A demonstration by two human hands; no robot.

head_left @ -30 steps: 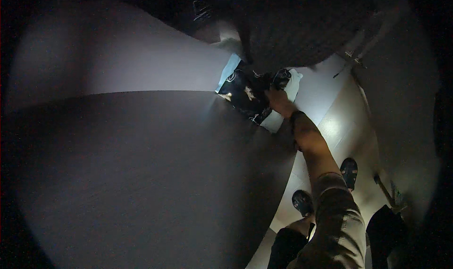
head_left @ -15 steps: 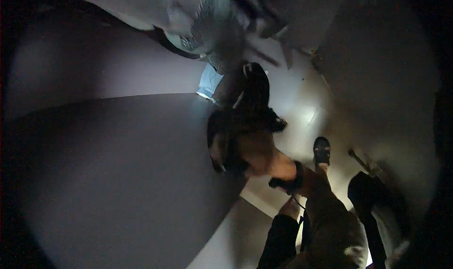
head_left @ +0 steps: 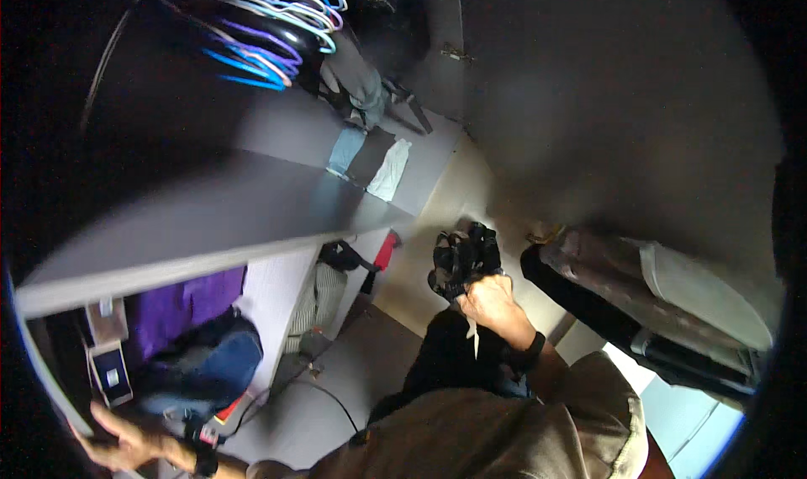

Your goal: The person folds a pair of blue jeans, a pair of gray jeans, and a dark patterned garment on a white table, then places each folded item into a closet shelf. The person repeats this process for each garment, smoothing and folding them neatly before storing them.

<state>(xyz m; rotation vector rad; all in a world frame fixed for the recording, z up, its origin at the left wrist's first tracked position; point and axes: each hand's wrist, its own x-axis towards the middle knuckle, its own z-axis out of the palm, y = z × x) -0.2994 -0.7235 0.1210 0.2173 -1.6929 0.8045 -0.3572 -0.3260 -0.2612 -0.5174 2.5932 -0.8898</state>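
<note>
My right hand (head_left: 498, 302) is closed around a bundle of black strappy things (head_left: 462, 260), whose exact kind I cannot make out. A thin pale strip (head_left: 473, 338) hangs below that hand. At the lower left, my left hand (head_left: 122, 441) lies with fingers stretched out against the pale upright edge (head_left: 63, 407) of a cabinet. Beside it, inside the compartment, are two small boxes (head_left: 111, 370), a purple garment (head_left: 189, 302) and a bundle of blue jeans (head_left: 214, 365).
Blue, white and purple hangers (head_left: 290, 16) hang at the upper left. Folded clothes (head_left: 366, 155) lie on the cabinet floor beyond the grey shelf top (head_left: 218, 201). Garments (head_left: 647, 302) hang on the right. A dark cable (head_left: 324, 386) curves near my left arm.
The view has swung, bringing the hangers and open compartments into sight. My left hand has come into view at the cabinet edge. My right hand is now nearer my body, still holding the black bundle.
</note>
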